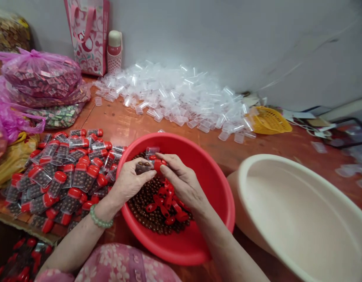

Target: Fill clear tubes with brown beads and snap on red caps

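Observation:
Over a red basin (204, 168), my left hand (129, 178) grips a small clear plastic container (143, 167) with brown balls inside. My right hand (181, 178) pinches a red cap (158, 164) at the container's mouth; whether the cap is seated I cannot tell. Below my hands, the basin holds a heap of shiny brown balls (140, 211) with several loose red caps (169, 199) on top. An uncapped clear container (152, 150) shows just behind my fingers.
Filled red-capped containers (78, 172) are piled on the left. Clear empty containers (175, 94) are heaped along the wall. A cream tub (266, 172) stands right, a yellow basket (272, 120) behind it. Pink plastic bags (42, 74), a gift bag (88, 39) and a flask (114, 51) stand back left.

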Available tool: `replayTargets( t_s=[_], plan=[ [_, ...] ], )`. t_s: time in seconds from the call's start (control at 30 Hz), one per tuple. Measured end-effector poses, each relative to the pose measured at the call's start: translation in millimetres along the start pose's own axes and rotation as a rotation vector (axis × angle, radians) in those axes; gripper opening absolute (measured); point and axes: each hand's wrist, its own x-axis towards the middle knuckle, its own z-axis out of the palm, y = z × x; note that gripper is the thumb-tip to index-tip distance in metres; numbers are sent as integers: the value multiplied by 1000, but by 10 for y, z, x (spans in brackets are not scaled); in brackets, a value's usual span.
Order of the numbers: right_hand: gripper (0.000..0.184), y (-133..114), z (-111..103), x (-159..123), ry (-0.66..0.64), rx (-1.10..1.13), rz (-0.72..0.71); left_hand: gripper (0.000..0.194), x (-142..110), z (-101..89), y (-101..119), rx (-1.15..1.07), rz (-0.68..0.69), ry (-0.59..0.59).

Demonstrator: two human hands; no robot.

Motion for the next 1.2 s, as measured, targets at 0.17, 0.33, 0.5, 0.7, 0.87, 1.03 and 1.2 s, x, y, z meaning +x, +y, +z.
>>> replayTargets(
  t_s=[0.17, 0.33, 0.5, 0.7, 0.87, 1.03, 1.2],
  plan=[
    [42, -28, 88, -32, -39, -259, -195, 15, 13, -12, -66, 13, -12, -25],
    [42, -33, 111, -16, 13, -429, -226, 18, 20, -27, -87, -119, -76, -70],
    [31, -28, -86, 86, 113, -53, -17, 35, 18, -75, -6, -389, -249, -204],
    [14, -156, -139, 194, 64, 186, 52, 49, 11, -154, 20, -514, -286, -422],
    [19, -301, -127, 284, -85, 169, 37, 50, 11, -209, -8, -573, -268, -534],
    [23, -293, -87, 324, -89, 193, 43, 44, 19, -245, -7, -589, -284, -605],
    [26, -276, 6, 332, -95, 287, 66, 31, 25, -200, -15, -537, -335, -551]
  ],
)
